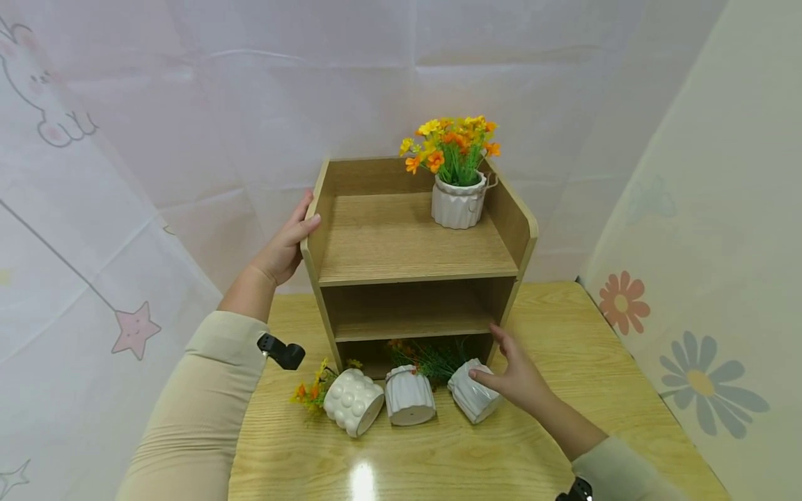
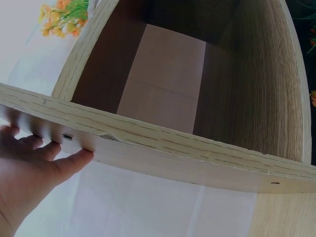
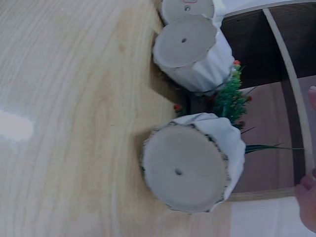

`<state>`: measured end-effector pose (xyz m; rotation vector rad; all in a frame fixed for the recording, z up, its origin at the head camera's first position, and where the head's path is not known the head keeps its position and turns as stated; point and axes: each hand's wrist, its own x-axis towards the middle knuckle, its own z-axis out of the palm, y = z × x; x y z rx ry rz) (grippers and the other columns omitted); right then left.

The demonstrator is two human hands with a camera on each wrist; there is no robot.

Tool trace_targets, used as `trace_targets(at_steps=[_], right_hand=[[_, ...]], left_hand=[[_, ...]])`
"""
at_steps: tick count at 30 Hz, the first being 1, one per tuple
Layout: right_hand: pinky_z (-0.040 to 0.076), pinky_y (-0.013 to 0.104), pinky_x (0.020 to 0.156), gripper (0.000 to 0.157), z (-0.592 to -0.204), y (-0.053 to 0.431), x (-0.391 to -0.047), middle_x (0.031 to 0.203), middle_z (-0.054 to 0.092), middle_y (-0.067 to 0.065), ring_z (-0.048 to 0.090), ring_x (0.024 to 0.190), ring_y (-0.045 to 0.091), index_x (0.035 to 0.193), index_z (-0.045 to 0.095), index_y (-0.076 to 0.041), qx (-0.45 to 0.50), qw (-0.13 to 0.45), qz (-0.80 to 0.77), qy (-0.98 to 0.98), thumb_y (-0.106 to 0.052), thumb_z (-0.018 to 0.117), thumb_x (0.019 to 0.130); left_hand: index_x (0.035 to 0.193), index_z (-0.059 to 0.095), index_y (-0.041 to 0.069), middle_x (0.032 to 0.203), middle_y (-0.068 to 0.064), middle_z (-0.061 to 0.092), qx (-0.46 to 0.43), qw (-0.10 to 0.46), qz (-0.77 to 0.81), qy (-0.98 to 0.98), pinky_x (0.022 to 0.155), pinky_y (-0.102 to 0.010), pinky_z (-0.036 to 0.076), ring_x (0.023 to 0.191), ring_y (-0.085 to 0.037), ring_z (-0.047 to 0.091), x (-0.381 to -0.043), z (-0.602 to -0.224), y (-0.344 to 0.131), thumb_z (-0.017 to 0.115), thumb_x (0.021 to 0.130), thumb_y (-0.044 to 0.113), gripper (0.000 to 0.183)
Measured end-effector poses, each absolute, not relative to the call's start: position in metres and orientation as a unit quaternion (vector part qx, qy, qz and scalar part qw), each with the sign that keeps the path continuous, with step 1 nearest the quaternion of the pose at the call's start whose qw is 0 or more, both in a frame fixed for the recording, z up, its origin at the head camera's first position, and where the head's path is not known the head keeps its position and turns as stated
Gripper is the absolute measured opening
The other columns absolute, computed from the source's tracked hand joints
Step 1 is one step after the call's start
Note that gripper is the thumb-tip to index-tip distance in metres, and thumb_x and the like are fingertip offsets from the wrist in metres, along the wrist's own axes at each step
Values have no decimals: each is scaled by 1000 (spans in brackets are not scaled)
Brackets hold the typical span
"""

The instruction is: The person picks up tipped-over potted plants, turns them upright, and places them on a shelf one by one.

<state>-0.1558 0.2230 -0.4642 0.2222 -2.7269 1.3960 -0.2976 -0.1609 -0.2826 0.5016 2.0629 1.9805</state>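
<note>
1. The shelf stands on the wooden bench, its open front towards the person; the left wrist view shows pale cloth through its back.
2. The left hand is at the shelf's left side, fingers extended, fingertips touching the outer face of the panel; they are not wrapped round anything.
3. The right hand is spread wide at the shelf's lower right, thumb well apart from the fingers. Fingertips reach the front edge by the right panel, and the grasp is loose, holding nothing.
4. The right pot, white and ribbed, lies tipped on the bench just beside that thumb; the right wrist view shows the two apart.
5. The middle pot, also white and ribbed, lies on its side, its greenery at the bottom compartment.
6. The bobbled pot lies tipped to the left, its orange and yellow flowers on the bench.
7. The upright pot stands on the top level, near the right panel, with orange and yellow blooms.
8. Pale cloth hangs behind; a printed red flower shows at right.
</note>
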Motion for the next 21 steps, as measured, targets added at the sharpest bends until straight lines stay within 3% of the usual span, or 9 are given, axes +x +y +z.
trace_targets(at_steps=[6, 21], right_hand=[[33, 62, 108, 85, -474, 223, -153, 150, 36, 27, 35, 137, 47, 146, 33, 6, 77, 43, 438, -895, -24, 80, 81], [35, 64, 106, 94, -500, 226, -155, 153, 29, 31, 32, 138, 50, 151, 27, 0, 31, -37, 413, -910, -35, 79, 81]], left_hand=[[156, -12, 37, 165, 8, -15, 172, 121, 679, 703, 105, -35, 27, 140, -31, 18, -297, -282, -161, 36, 98, 33, 75], [156, -13, 37, 165, 8, -15, 171, 121, 678, 704, 104, -35, 28, 137, -31, 21, -298, -283, -162, 36, 98, 33, 76]])
